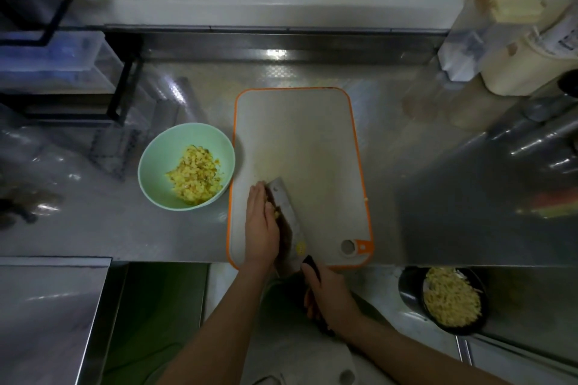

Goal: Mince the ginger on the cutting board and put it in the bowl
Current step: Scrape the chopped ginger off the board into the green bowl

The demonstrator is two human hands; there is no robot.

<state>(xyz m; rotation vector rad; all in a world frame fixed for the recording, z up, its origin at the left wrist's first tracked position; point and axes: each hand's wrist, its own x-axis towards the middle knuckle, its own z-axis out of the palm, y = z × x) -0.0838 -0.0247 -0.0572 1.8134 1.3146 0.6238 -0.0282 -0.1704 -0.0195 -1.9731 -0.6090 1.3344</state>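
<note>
The mincing looks done, and the step in hand is the transfer. Most of the minced ginger [195,175] already lies heaped in the pale green bowl [150,172], which sits on the bench [422,197] touching the left edge of the cutting board [300,141].

The right grip [328,297] is clenched around the dark handle of the cleaver [286,212], whose blade stands tilted over the board's near left part. The left grip [261,228] is released, its flat straight fingers pressing a small clump of ginger [276,213] against the blade's left face. A stray fleck [365,198] sits at the board's right rim.

The next move likely calls for carrying blade and palm together leftward over the bowl, keeping the pressure even so nothing drops onto the bench, then wiping the blade clean. A dark bowl [409,287] of similar mince sits near right, well apart.
</note>
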